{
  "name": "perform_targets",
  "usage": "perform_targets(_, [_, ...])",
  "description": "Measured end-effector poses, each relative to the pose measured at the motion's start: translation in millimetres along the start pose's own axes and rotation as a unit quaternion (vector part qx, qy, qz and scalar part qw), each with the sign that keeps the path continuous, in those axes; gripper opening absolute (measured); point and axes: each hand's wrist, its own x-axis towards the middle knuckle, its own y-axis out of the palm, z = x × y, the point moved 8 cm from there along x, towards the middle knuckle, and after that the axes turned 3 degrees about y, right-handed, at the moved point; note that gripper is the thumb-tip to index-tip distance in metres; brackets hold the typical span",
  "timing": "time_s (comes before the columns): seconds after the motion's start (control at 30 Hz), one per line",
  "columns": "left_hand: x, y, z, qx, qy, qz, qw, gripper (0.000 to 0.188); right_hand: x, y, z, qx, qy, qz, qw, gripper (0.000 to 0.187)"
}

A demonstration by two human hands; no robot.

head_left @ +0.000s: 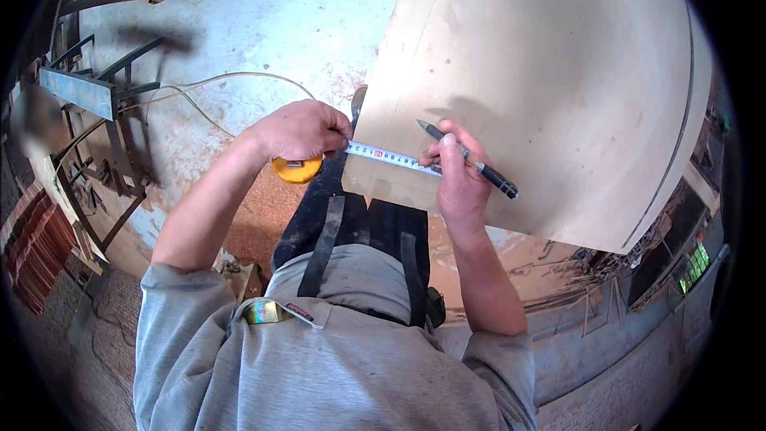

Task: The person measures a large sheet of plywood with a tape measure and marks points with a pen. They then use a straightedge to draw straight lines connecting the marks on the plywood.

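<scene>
A large pale tan sheet [479, 88] lies before me, its left edge beside my legs. Across its near left corner runs the white blade of a tape measure [387, 156]. My left hand [303, 132] is closed on the tape at the sheet's left edge, and its yellow case [297, 170] shows just below the hand. A black pen [496, 179] sits in my right hand [464, 179], its tip pointing up and left above the sheet. The fingers of that hand also meet the blade's far end; their exact hold on it is partly hidden.
A bluish metal frame [80, 92] stands at the left on the pale floor [263, 24]. A thin yellowish hose [231, 75] curves from it toward my left forearm. Reddish ribbed pieces [36, 247] are stacked at far left. Scrap rods [558, 267] lie at right.
</scene>
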Motion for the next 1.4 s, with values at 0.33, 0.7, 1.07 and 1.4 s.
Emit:
perform_targets(0.33, [-0.8,0.2,-0.5,0.0,-0.012,0.004,1.0,0.015,-0.4,19.3,-14.4,-0.011,0.03,0.053,0.998,0.023])
perform_targets(0.7, [-0.7,-0.4,1.4,-0.005,-0.029,-0.002,1.0,0.014,0.8,25.9,-17.6,-0.069,-0.006,0.08,0.994,0.022])
perform_targets(1.07, [-3.7,-1.2,0.5,-0.009,-0.025,-0.01,1.0,0.016,-1.3,30.3,-14.1,-0.131,-0.041,0.069,0.988,0.016])
perform_targets(1.4, [-3.5,-1.2,2.9,-0.01,-0.023,-0.015,1.0,0.016,-3.0,33.8,-4.4,-0.175,-0.098,0.098,0.975,0.015])
